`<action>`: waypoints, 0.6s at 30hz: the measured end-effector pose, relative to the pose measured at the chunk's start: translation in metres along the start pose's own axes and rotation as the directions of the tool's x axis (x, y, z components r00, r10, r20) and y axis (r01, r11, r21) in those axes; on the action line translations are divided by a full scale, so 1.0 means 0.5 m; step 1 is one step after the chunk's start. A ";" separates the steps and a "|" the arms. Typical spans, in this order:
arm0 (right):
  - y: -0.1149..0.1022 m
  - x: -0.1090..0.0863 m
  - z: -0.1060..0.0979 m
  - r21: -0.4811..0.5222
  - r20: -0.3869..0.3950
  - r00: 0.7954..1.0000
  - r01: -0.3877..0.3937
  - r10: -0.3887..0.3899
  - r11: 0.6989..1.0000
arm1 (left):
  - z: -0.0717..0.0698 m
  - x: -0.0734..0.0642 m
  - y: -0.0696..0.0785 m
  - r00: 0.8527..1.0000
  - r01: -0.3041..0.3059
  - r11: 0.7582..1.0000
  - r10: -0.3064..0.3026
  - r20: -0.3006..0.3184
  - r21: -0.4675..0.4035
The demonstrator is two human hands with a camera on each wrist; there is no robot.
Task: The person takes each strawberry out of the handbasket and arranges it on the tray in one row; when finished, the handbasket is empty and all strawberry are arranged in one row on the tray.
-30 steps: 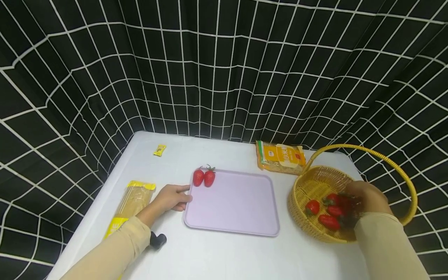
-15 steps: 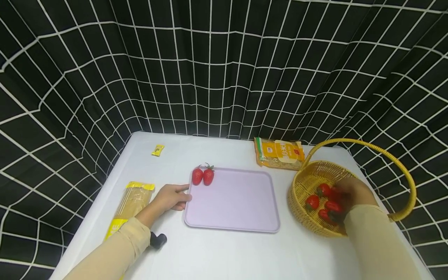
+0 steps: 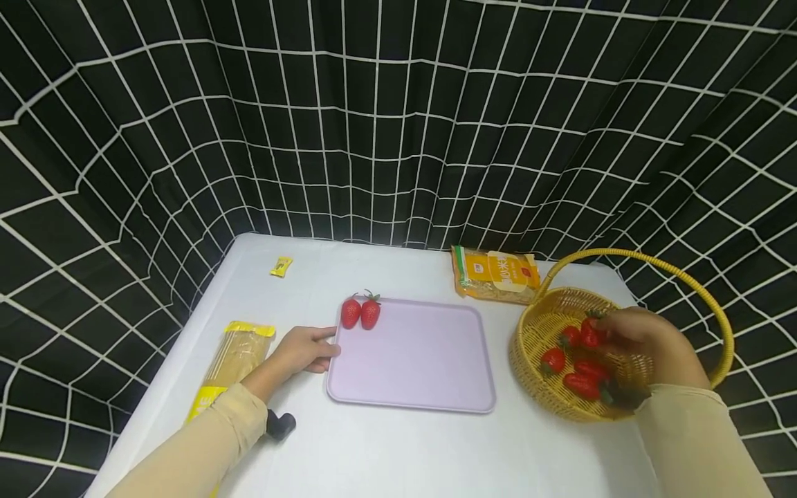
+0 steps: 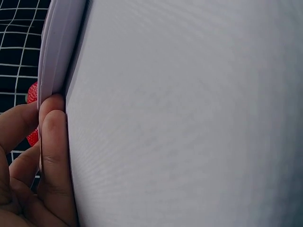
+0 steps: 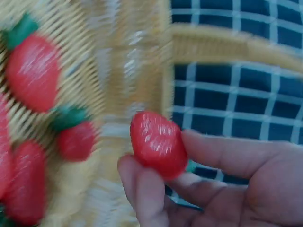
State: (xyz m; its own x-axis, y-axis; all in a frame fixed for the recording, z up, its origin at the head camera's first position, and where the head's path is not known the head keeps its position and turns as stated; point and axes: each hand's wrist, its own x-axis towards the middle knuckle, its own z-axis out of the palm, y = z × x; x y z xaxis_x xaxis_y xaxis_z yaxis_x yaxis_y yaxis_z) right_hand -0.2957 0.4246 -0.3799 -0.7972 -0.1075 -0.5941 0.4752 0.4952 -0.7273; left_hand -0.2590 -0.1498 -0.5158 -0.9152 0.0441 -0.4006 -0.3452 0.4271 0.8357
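Observation:
In the head view, my left hand (image 3: 303, 349) pinches the left edge of a pale lilac tray (image 3: 423, 360); the left wrist view shows its fingers on both sides of the tray's rim. Two strawberries (image 3: 370, 315) lie side by side in the tray's far left corner. Over a yellow wicker basket (image 3: 523, 363) at the right, my right hand (image 3: 654, 342) holds a red strawberry (image 5: 158, 144) between thumb and fingertips, its green leaves partly hidden behind the fingers. Several more strawberries (image 3: 583, 385) lie in the basket below.
The basket's tall arched handle (image 3: 685, 277) rises beside the right forearm. Behind the tray lies an orange food packet (image 3: 496, 274). Near the left forearm are a yellow-ended noodle packet (image 3: 239, 354) and a black object (image 3: 281, 427). A small yellow sachet (image 3: 281, 267) lies far left.
My right hand, earlier reaching down among the strawberries in the basket, has come up and now has one strawberry in its fingertips. My left hand and the tray stay in place.

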 end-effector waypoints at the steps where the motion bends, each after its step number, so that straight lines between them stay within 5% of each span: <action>1: -0.007 -0.005 0.005 0.010 0.009 1.000 0.008 -0.008 1.000 | 0.000 0.000 0.000 1.000 -0.005 1.000 0.005 -0.001 0.003; 4: -0.051 -0.029 0.040 0.063 0.091 0.993 0.069 -0.075 0.996 | 0.000 -0.001 0.002 1.000 -0.003 1.000 0.003 -0.005 0.011; 9: -0.137 -0.033 0.146 -0.009 0.142 0.981 0.135 -0.133 0.991 | -0.001 -0.003 0.004 1.000 0.000 1.000 0.000 -0.011 0.018; 18: -0.204 0.111 0.401 -0.062 0.108 0.983 0.158 -0.151 0.986 | 0.004 0.000 0.000 1.000 0.003 1.000 -0.003 -0.018 0.016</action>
State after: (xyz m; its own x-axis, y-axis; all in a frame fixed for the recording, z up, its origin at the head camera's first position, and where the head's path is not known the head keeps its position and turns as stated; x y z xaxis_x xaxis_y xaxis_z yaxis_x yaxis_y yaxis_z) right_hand -0.3135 0.1953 -0.4076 -0.8148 -0.2731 -0.5113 0.3194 0.5246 -0.7892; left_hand -0.2586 -0.1480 -0.5166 -0.9177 0.0266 -0.3963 -0.3449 0.4417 0.8282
